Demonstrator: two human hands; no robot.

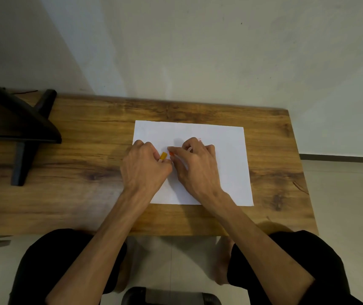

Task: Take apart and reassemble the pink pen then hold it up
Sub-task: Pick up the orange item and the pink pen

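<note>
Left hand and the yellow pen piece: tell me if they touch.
Touching. The head view shows the left hand with fingers curled round the yellow pen piece, whose end sticks out above the sheet of paper.

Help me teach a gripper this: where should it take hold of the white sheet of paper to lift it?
Probably the sheet of paper's bare right edge, coming from the right: it lies flat on the wooden table, while the left hand and right hand cover its left and middle.
</note>
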